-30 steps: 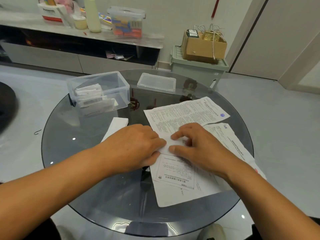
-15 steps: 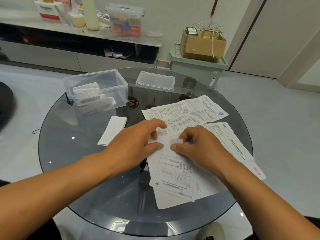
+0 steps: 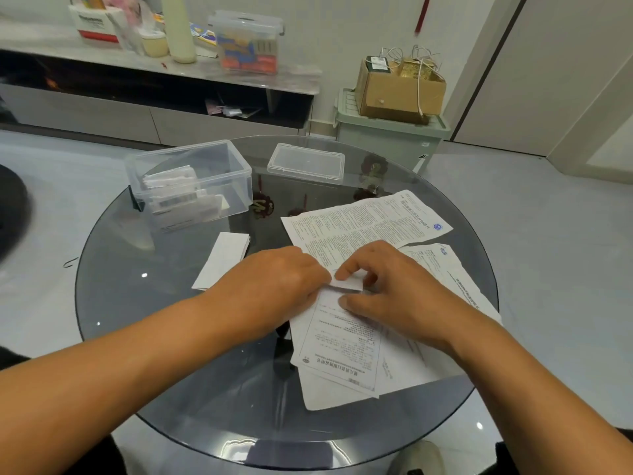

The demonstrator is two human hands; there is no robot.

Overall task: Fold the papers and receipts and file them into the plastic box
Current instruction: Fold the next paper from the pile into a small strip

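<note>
White small receipt [image 3: 347,284] mid-fold, pinched by my left hand [image 3: 274,286] and right hand [image 3: 387,289]; next I crease, then plastic box [image 3: 188,183].

We have turned the top edge of the printed sheet [image 3: 339,341] into a small flap [image 3: 347,284] at frame centre, our left hand [image 3: 270,286] and right hand [image 3: 387,289] now pinching it, index finger arched.

A clear plastic box [image 3: 191,181] stands open on the far left of the bench, with folded papers [image 3: 174,193] leaning inside it. Its lid [image 3: 306,162] lies flat just to the right. A folded white slip [image 3: 224,258] lies nearer, and printed sheets [image 3: 363,228] overlap on the right, one small receipt [image 3: 347,284] partly folded
</note>
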